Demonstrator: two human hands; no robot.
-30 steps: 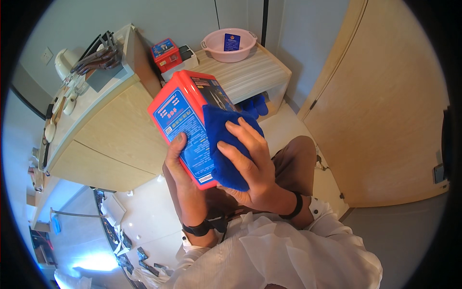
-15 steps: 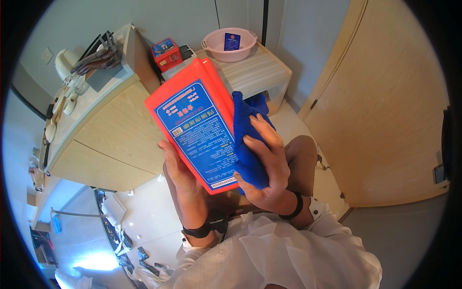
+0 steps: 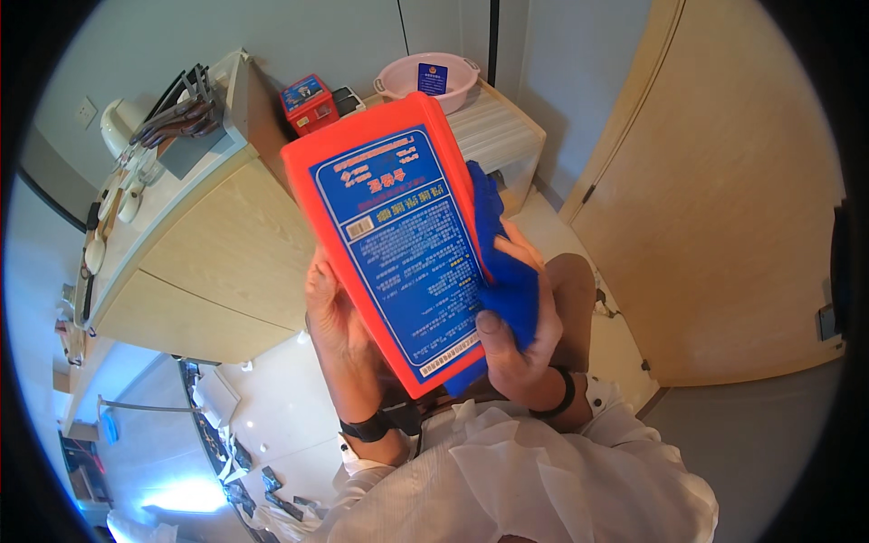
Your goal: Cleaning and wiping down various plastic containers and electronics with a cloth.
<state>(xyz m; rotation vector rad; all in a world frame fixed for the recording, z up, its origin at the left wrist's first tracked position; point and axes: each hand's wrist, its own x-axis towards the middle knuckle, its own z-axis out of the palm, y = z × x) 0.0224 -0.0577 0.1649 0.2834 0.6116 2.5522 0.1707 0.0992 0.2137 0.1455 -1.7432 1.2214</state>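
Note:
A large red plastic bottle (image 3: 317, 195) with a blue label is raised in front of my chest, tilted, its label facing up and its print upside down to me. My left hand (image 3: 337, 312) grips the bottle's left edge, its fingers partly hidden behind it. On the opposite edge, my right hand (image 3: 529, 339) clasps a crumpled blue cloth (image 3: 511, 303) against the bottle's side. The right thumb presses on the label near the lower corner. Whatever lies behind the bottle's lower end is hidden.
A pink basin (image 3: 457, 86) sits on a light wooden cabinet (image 3: 511, 136) ahead, beside a red box (image 3: 308, 104). To the left, a curved counter (image 3: 195, 195) carries a knife holder (image 3: 195, 149), a white kettle (image 3: 118, 127) and utensils. A wooden door (image 3: 715, 208) stands at the right.
The bottle has shifted right and tipped more upright, its label turned more toward me. My right thumb has moved onto the label, and the cloth has slid further round the side.

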